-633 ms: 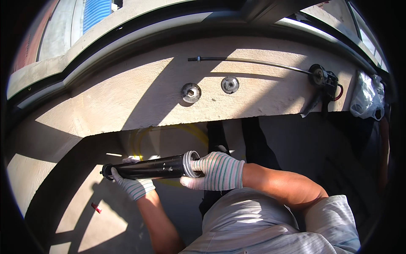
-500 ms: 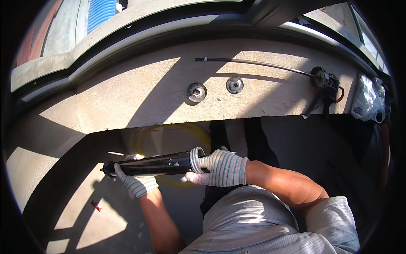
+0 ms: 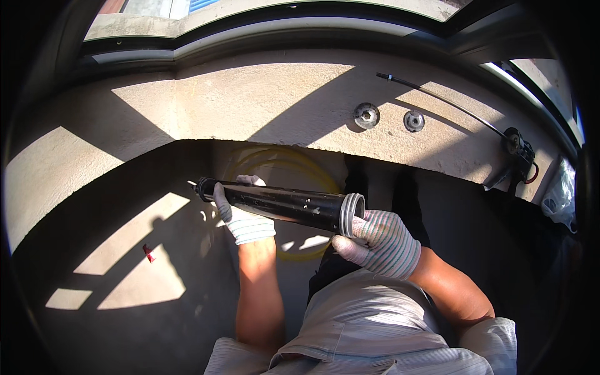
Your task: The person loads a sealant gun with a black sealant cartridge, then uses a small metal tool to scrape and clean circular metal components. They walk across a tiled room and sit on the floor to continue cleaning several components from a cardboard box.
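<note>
A long black caulking-gun barrel [image 3: 281,203] lies across my lap, a little higher at its left end. My left hand [image 3: 247,215], in a white striped knit glove, is wrapped around it near the narrow nozzle end. At the right end is a grey threaded collar [image 3: 352,215]. My right hand [image 3: 381,242], gloved alike, grips this collar end, with fingers at the opening and the thumb below the rim; the fingertips are partly hidden. On the ledge beyond lie two round metal discs [image 3: 366,116] and a trigger handle [image 3: 519,150] with a long rod [image 3: 450,103].
The pale concrete ledge [image 3: 300,125] curves across in front, below a dark window frame [image 3: 300,28]. A clear plastic bag [image 3: 561,197] sits at its right end. Coiled yellow hose [image 3: 306,164] lies on the floor beneath, and a small red scrap [image 3: 149,253] lies at the left.
The view has turned left, so the ledge and its parts appear farther right. The barrel has tilted, its left end now higher than the collar end. Both hands keep hold of it.
</note>
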`<state>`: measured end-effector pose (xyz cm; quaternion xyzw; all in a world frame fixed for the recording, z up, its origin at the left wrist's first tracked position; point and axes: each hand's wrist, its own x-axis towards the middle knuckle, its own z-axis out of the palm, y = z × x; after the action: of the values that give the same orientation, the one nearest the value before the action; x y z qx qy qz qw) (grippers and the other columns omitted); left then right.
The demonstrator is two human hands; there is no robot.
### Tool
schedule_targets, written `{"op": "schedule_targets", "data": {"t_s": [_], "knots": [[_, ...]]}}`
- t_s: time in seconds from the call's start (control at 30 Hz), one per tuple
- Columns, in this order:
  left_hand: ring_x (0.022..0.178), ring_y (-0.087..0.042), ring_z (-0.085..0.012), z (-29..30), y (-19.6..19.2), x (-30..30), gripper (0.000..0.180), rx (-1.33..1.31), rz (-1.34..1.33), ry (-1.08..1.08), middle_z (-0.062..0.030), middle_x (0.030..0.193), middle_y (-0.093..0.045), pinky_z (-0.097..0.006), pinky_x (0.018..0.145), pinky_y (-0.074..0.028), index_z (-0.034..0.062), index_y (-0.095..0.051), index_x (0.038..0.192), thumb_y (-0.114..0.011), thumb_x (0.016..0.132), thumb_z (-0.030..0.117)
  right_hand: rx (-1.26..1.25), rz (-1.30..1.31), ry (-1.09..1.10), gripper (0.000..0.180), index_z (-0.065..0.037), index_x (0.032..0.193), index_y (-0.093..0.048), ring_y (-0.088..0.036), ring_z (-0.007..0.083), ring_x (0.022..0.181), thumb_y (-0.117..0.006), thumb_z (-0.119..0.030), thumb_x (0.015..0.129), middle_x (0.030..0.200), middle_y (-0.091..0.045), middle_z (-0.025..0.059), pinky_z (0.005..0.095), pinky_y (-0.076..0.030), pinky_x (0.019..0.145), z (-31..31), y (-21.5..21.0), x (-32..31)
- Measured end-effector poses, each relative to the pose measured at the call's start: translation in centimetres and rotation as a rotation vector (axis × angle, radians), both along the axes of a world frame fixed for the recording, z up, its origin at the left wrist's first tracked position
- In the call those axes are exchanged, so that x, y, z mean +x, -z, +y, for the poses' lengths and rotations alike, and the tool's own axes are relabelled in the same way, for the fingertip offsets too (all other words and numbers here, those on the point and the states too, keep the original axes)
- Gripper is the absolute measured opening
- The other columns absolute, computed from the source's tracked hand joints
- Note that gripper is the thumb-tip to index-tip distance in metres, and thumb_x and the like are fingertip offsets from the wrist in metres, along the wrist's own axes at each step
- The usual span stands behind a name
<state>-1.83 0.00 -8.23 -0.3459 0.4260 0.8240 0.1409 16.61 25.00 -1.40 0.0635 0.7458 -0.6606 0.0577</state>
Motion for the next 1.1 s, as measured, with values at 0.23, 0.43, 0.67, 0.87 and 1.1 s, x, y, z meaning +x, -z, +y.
{"op": "schedule_targets", "data": {"t_s": [0.23, 0.43, 0.67, 0.87, 1.1], "knots": [[0.082, -0.063, -0.0267, 2.1, -1.3, 1.4, 0.036, 0.005, -0.111, 0.012, -0.0112, 0.088, -0.064, -0.038, 0.077, -0.057, 0.0038, -0.062, 0.094, -0.068, 0.093, 0.039, 0.174, 0.13, 0.006, 0.027, -0.009, 0.107, -0.072, -0.067, 0.0325, 0.064, -0.073, -0.03, 0.089, 0.073, -0.066, 0.013, 0.0429, -0.054, 0.06, -0.1, -3.8, -1.2], [0.079, -0.064, -0.0212, 0.0, 1.0, 1.3, 0.023, 0.277, -0.275, -0.126, -0.0075, 0.085, -0.068, -0.032, 0.072, -0.058, 0.0083, -0.067, 0.09, -0.072, 0.09, 0.031, 0.23, 0.227, -0.025, 0.042, -0.01, 0.124, -0.069, -0.065, 0.0317, 0.063, -0.066, -0.04, 0.095, 0.069, -0.063, 0.0144, 0.0426, -0.053, 0.058, -1.2, -5.1, -1.1], [0.088, -0.07, -0.0188, -0.3, -1.0, 1.4, 0.016, 0.364, -0.149, 0.124, -0.0052, 0.092, -0.074, -0.03, 0.08, -0.061, 0.0067, -0.071, 0.093, -0.076, 0.09, 0.021, 0.254, 0.227, -0.071, 0.044, -0.008, 0.13, -0.066, -0.064, 0.0309, 0.062, -0.064, -0.037, 0.096, 0.068, -0.061, 0.0135, 0.0436, -0.051, 0.056, -0.4, -6.5, -1.0], [0.086, -0.067, -0.0181, 3.8, -6.4, 1.0, 0.018, 0.694, -0.429, -0.129, -0.0068, 0.092, -0.069, -0.032, 0.083, -0.059, 0.0033, -0.068, 0.094, -0.082, 0.082, 0.006, 0.246, 0.353, 0.075, 0.042, -0.011, 0.132, -0.066, -0.065, 0.0256, 0.062, -0.066, -0.026, 0.092, 0.072, -0.066, 0.0055, 0.0378, -0.051, 0.057, 1.1, -7.3, 0.1], [0.091, -0.064, -0.0262, 4.8, -8.4, 0.7, 0.032, 0.806, -0.486, -0.277, -0.0098, 0.089, -0.064, -0.038, 0.082, -0.059, 0.0035, -0.066, 0.096, -0.078, 0.072, -0.015, 0.214, 0.246, 0.202, 0.034, -0.004, 0.124, -0.068, -0.066, 0.03, 0.068, -0.066, -0.017, 0.093, 0.077, -0.067, 0.0107, 0.0411, -0.053, 0.064, 2.8, -5.8, 2.6]]}}
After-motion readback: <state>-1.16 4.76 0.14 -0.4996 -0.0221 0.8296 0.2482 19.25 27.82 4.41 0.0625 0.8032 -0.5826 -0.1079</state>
